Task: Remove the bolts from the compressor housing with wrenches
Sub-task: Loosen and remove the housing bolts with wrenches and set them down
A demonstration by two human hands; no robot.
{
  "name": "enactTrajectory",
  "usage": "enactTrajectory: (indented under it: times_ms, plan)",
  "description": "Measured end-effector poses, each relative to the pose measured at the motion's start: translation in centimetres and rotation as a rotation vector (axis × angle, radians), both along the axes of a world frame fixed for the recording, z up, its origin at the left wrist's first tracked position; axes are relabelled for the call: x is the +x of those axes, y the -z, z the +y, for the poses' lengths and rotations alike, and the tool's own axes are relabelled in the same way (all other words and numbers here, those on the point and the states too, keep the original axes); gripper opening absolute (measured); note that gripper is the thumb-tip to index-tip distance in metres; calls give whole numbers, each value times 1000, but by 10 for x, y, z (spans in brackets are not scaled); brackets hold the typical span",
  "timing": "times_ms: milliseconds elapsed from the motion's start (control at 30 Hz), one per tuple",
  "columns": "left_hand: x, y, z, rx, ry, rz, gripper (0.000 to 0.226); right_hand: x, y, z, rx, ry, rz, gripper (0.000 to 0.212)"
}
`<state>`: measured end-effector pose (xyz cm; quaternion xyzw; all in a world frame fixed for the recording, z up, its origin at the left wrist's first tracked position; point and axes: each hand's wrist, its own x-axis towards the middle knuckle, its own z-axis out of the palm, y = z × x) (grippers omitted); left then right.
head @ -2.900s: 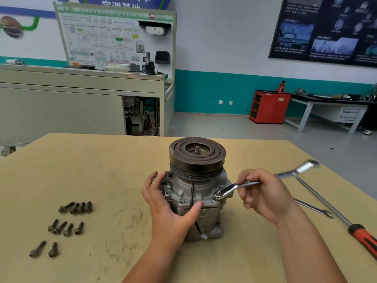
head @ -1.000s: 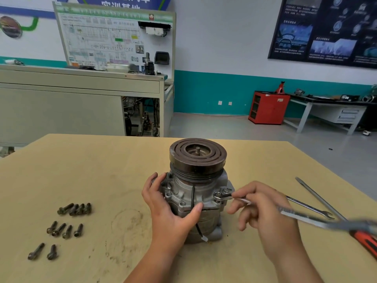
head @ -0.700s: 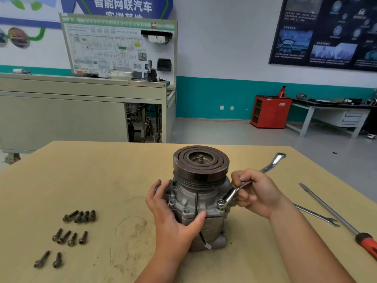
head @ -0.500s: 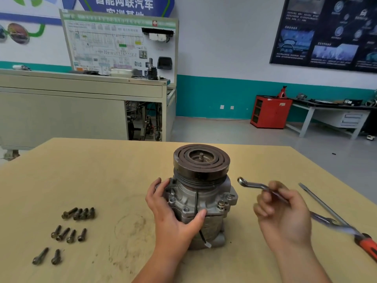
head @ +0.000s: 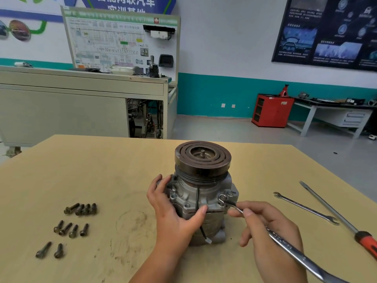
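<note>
Just in front of the compressor housing [head: 195,193], right hand [head: 269,231] pinches the wrench [head: 285,245] shank, ring end on the bolt [head: 222,198] at the housing's right flange. Left hand [head: 175,213] wraps the housing's near-left side, bracing it upright on the table [head: 102,170]. Step looks like loosening that bolt. Next: swing the handle and keep the ring square, or it slips. Left of the housing: loose bolts [head: 75,225]. Right: spare wrench [head: 306,208], screwdriver [head: 336,213].

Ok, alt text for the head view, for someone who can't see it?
The right hand holds a wrench with its ring end on a housing bolt of the upright compressor, which the left hand grips on a table. Loose bolts lie to the left; a second wrench and a red-handled screwdriver to the right.
</note>
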<state>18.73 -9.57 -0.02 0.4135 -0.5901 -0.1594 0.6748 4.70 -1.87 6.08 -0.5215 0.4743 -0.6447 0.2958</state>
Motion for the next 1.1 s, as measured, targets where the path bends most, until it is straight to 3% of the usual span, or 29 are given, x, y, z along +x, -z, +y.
enactTrajectory:
  times_ms: [100, 233, 300, 400, 533, 633, 767, 1000, 1100]
  plan:
    - [0, 1, 0, 7, 8, 0, 77, -12, -13, -16, 49, -39, -36, 33]
    - [0, 0, 0, 9, 8, -1, 76, -37, -31, -71, 459, -276, -299, 29]
    - [0, 0, 0, 19, 7, 1, 76, -38, -31, -89, 564, -412, -345, 26]
    - [0, 0, 1, 28, 15, 8, 77, -37, -29, -93, 497, -476, -413, 28]
    - [0, 1, 0, 34, 13, 9, 78, -40, -16, -66, 244, -387, -859, 25]
    - [0, 0, 1, 30, 13, 7, 77, -33, 2, -36, 97, -212, -694, 44]
    - [0, 0, 1, 21, 9, 0, 76, -11, 11, -14, 60, -74, -411, 33]
    - [0, 0, 0, 10, 0, 0, 76, 5, 6, -2, 24, -34, -40, 27]
    - [0, 1, -1, 9, -3, -6, 76, -4, -10, -14, 109, -52, -95, 33]
